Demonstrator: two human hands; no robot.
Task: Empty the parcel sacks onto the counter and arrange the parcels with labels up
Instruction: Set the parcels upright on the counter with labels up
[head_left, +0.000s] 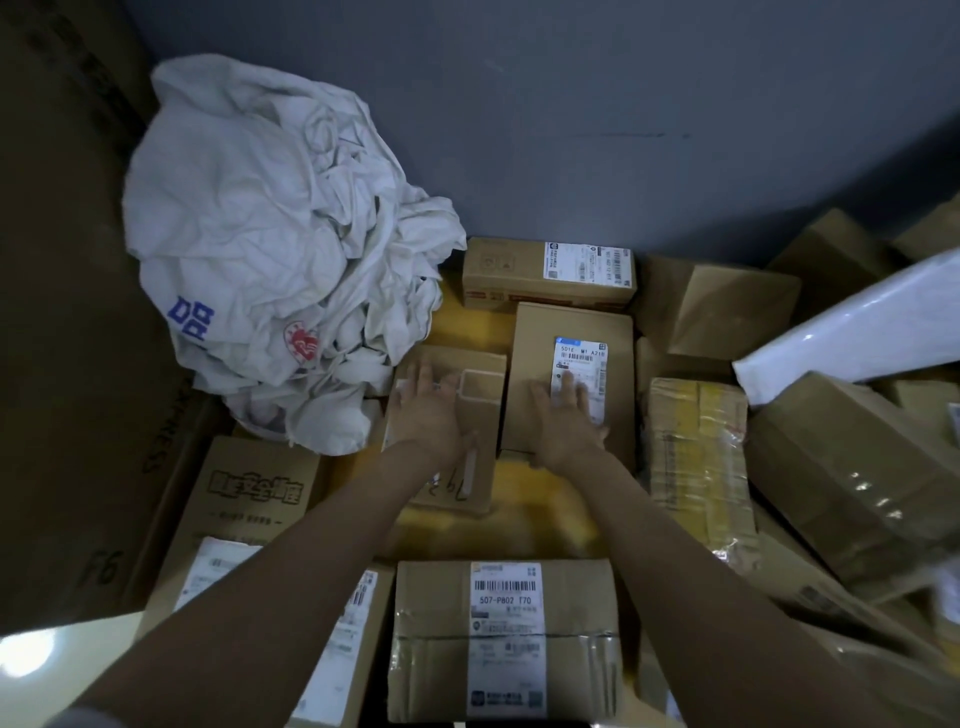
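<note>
A crumpled white parcel sack (270, 249) lies heaped at the back left against the wall. Cardboard parcels cover the yellow counter (519, 499). My left hand (428, 405) lies flat, fingers straight, on a small brown box (483, 395). My right hand (569, 415) rests flat on a taller brown box (530, 353), fingers over its white label (582, 358), which faces up. Behind them a box (498, 273) shows its label (589, 262) on top. A large box (431, 623) in front carries a long label (506, 623) facing up.
A tape-wrapped parcel (696, 457) lies right of my hands. Several brown boxes (852, 478) and a white plastic-wrapped parcel (852, 332) pile up at the right. A printed box (249, 499) sits front left. A big dark carton (78, 364) stands along the left edge.
</note>
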